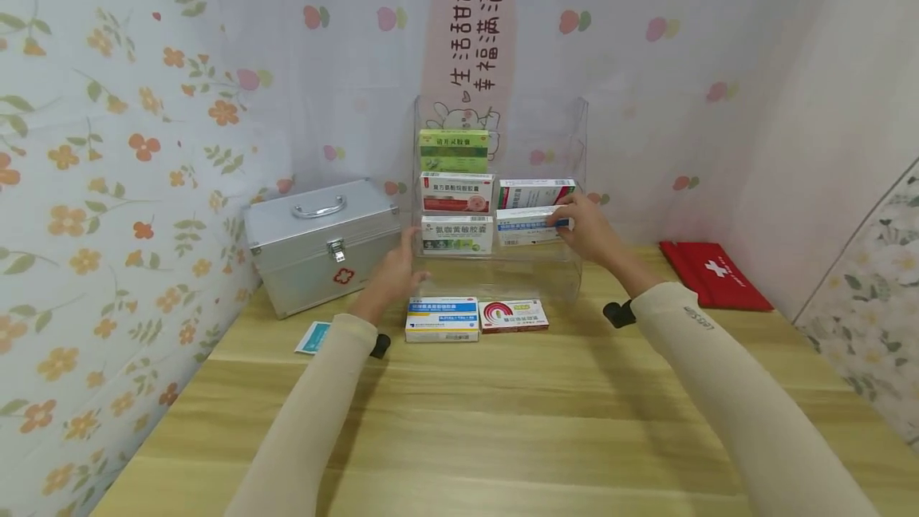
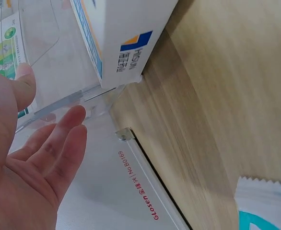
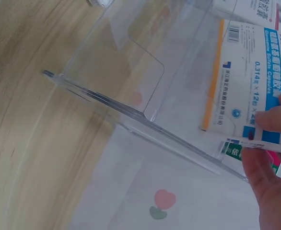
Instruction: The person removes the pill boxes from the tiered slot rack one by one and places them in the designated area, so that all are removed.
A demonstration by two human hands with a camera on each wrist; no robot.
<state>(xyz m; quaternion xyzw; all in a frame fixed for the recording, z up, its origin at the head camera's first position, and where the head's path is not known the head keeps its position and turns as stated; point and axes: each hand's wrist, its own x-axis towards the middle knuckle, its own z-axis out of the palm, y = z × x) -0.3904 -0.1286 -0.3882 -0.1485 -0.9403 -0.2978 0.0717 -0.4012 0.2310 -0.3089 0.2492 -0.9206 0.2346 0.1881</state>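
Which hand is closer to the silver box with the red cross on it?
The left. The left hand is open just right of the silver box, by the clear rack. The right hand is further right, pinching a white-and-blue medicine box in the rack.

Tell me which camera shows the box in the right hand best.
The right wrist view: the blue-and-white box fills it, print sharp, fingertips pinching its edge. The head view shows it small in the clear rack. The left wrist view misses it.
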